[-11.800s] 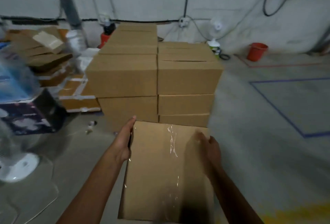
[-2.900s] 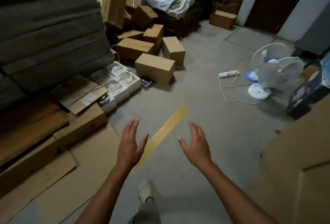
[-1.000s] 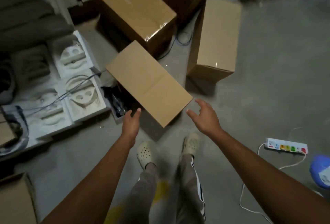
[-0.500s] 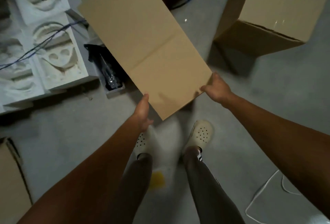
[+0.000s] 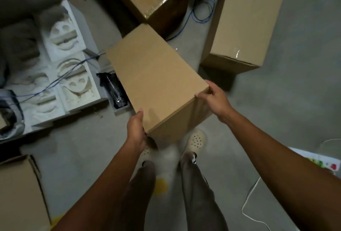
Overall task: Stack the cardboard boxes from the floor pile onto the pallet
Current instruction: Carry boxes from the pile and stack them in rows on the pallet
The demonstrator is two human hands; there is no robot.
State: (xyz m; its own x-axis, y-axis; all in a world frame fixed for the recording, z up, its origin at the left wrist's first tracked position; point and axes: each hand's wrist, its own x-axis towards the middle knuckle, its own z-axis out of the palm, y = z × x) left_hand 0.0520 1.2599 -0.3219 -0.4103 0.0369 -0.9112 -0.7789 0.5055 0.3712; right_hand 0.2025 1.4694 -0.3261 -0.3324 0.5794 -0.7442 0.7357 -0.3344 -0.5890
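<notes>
A plain brown cardboard box (image 5: 156, 76) is sitting in the middle of the view. It is long and rectangular, its flaps are closed, its top face is smooth and unmarked, and it is tilting, with one corner pointing toward the person.

The left hand (image 5: 135, 131) is gripping the box's near left edge, with the thumb lying on the top face and the fingers hidden round the side. The right hand (image 5: 214, 98) is curling over the near right corner, fingertips pressing on the top edge.

The box is stretching away from both hands, its near corner hanging between them above the pale shoes (image 5: 196, 139). Two more boxes (image 5: 245, 18) are lying on the concrete floor (image 5: 295, 101) beyond it, and white foam packing (image 5: 70, 76) is lying to its left.
</notes>
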